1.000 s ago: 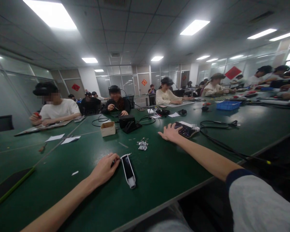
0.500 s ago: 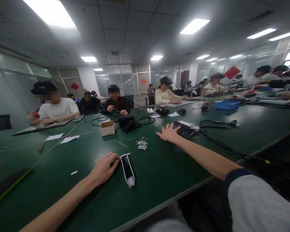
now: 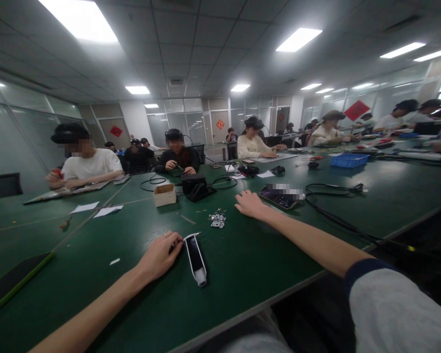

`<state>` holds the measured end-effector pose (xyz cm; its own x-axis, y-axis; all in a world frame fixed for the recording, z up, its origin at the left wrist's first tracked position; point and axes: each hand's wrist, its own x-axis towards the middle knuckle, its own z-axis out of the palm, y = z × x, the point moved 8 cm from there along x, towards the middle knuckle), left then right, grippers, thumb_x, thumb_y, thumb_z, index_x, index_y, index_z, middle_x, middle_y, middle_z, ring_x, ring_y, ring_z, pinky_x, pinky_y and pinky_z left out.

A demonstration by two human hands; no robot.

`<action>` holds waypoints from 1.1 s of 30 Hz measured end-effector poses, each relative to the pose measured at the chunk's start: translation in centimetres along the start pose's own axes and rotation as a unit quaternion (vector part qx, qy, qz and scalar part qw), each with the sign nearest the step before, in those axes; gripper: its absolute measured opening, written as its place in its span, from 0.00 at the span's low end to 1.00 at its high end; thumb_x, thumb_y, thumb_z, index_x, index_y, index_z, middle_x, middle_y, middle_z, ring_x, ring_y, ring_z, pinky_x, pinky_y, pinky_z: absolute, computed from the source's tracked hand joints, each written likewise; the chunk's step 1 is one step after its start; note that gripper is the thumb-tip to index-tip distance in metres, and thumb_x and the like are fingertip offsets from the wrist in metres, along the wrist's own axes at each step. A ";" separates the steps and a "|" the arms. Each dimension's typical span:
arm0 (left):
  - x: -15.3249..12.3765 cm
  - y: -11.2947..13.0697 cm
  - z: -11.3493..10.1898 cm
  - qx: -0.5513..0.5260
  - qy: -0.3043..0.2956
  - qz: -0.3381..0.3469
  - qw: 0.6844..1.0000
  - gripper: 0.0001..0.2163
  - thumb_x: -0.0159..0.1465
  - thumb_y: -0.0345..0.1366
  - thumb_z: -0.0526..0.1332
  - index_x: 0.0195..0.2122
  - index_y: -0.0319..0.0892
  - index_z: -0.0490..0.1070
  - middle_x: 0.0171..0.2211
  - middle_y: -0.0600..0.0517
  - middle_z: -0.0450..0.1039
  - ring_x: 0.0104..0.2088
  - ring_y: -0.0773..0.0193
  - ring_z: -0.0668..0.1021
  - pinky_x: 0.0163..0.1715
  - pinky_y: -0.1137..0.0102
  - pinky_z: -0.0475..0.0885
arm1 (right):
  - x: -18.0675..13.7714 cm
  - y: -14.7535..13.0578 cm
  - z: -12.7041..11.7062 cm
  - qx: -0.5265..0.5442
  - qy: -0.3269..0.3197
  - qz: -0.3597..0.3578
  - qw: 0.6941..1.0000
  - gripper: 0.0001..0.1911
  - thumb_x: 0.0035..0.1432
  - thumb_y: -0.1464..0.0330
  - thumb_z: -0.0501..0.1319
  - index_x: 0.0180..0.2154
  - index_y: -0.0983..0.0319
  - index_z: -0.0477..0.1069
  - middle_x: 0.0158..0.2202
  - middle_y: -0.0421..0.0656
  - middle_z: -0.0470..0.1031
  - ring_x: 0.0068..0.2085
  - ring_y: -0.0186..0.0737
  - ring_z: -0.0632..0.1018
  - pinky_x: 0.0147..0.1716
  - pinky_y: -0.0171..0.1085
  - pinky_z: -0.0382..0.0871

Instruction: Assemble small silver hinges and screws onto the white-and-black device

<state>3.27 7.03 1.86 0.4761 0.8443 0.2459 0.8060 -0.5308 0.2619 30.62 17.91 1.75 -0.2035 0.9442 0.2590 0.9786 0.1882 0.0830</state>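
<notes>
My left hand (image 3: 164,252) rests on the table, its thumb and fingers closed at the top left corner of a narrow white-framed device (image 3: 196,260). That device has a long dark panel and a pale lower end. A thin rod sticks out across its top. My right hand (image 3: 250,204) lies palm down on the green tabletop, fingers loosely bent and holding nothing visible. Just right of it is a smartphone (image 3: 281,197) with a lit screen, apart from the fingers. Between my hands sits a small heap of shiny metal parts (image 3: 217,219).
Beyond the heap stand a small cardboard box (image 3: 165,195) and a black device on a stand (image 3: 196,188). Black cables (image 3: 338,220) run along the right. A blue tray (image 3: 349,161) stands farther off. A green-edged dark board (image 3: 16,282) lies left. Several people sit around.
My right hand has come off the smartphone and slid left, its spread fingers drawing together. My left hand and the white-framed device keep their places.
</notes>
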 end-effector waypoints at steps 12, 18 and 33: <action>0.0 -0.1 0.1 0.015 0.000 -0.001 1.000 0.12 0.65 0.39 0.49 0.36 0.42 0.69 0.34 0.48 0.71 0.34 0.58 0.74 0.35 0.66 0.68 | -1.7 -7.6 -0.6 0.085 0.020 -0.295 0.951 0.14 0.62 0.73 0.54 0.47 0.64 0.72 0.45 0.50 0.73 0.45 0.42 0.73 0.44 0.38 0.65; -0.1 -0.3 0.3 0.008 -0.007 -0.001 1.000 0.12 0.65 0.40 0.49 0.38 0.41 0.69 0.35 0.48 0.71 0.35 0.58 0.74 0.35 0.65 0.68 | -1.5 -7.4 -0.7 0.094 0.024 -0.296 0.950 0.13 0.62 0.73 0.54 0.45 0.64 0.73 0.44 0.50 0.73 0.43 0.42 0.73 0.41 0.36 0.66; -0.2 0.1 0.1 -0.001 0.008 0.002 1.000 0.11 0.65 0.38 0.49 0.37 0.41 0.69 0.35 0.48 0.71 0.34 0.59 0.73 0.35 0.66 0.67 | -0.8 -6.3 0.0 0.147 0.022 -0.265 0.953 0.13 0.61 0.74 0.55 0.46 0.63 0.72 0.43 0.49 0.73 0.45 0.41 0.73 0.45 0.37 0.65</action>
<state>3.28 6.79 1.73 0.4745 0.8406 0.2611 0.8029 -0.5349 0.2630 24.65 16.01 1.02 -0.6657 0.6851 0.2956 0.7033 0.7085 -0.0582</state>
